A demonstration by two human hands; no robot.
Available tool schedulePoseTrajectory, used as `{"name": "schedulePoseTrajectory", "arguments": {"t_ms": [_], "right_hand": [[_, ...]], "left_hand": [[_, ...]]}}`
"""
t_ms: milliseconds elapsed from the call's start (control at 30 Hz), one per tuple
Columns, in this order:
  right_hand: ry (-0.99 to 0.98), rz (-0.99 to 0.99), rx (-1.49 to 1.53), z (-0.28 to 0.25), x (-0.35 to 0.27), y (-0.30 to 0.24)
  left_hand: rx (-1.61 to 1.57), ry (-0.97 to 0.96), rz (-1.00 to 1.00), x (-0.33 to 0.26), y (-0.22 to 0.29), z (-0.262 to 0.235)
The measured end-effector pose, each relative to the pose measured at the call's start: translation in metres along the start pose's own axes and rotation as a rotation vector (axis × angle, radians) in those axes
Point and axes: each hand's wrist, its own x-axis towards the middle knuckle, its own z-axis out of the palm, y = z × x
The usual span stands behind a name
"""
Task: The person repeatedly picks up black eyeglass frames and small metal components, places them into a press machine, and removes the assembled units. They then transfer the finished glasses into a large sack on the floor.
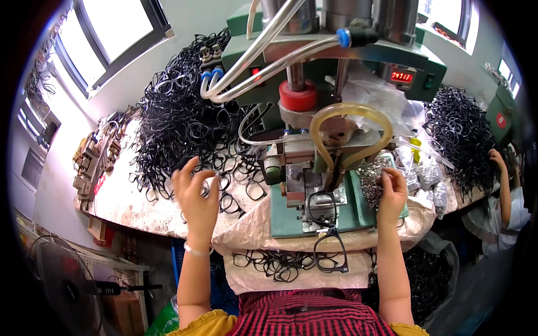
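My left hand [197,197] is raised beside the large heap of black eyeglass frames [179,106], its fingers apart and holding nothing that I can see. Over the tray of small shiny metal parts [371,182], my right hand [394,195] has its thumb and fingers drawn together. Whatever is between those fingertips is too small to make out. Between my hands, one black eyeglass frame [339,267] sits at the press [322,159], one rim on the metal fixture and the other hanging past the green base [283,221]. Neither hand touches it.
More frames [286,266] lie on the brown paper near my lap. Another heap [462,140] stands at the right, where a co-worker's hand [496,159] reaches in. Clear hoses [269,56] cross above the press. Metal fixtures [92,157] line the left table edge; a fan [67,285] stands below.
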Motion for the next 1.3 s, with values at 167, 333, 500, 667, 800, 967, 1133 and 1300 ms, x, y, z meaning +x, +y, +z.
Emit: {"name": "schedulePoseTrajectory", "arguments": {"t_ms": [167, 333, 500, 667, 800, 967, 1133, 1300], "right_hand": [[-0.088, -0.042, -0.114, 0.011, 0.001, -0.017], [-0.037, -0.319, -0.658, -0.053, -0.028, -0.024], [-0.058, -0.219, -0.627, -0.091, -0.04, -0.045], [-0.404, -0.423, -0.46, 0.007, -0.03, -0.088], [-0.369, -0.166, -0.159, 0.062, -0.034, -0.071], [-0.348, -0.049, 0.023, 0.066, -0.05, -0.066], [-0.39, 0.007, 0.179, 0.074, -0.051, -0.076], [-0.423, -0.003, 0.074, 0.072, -0.063, -0.101]], "left_hand": [[0.597, -0.396, -0.07, -0.019, -0.044, 0.11], [0.629, -0.413, -0.097, -0.037, -0.098, 0.104], [0.555, -0.072, 0.119, 0.014, -0.115, 0.045], [0.098, -0.078, -0.01, 0.036, -0.093, 0.029], [-0.193, -0.095, -0.073, -0.021, -0.078, 0.065], [-1.043, 0.016, -0.558, -0.074, -0.02, 0.059], [-1.408, 0.145, 0.083, -0.005, 0.066, 0.0], [-1.222, 0.077, 0.455, 0.002, 0.087, -0.013]]}}
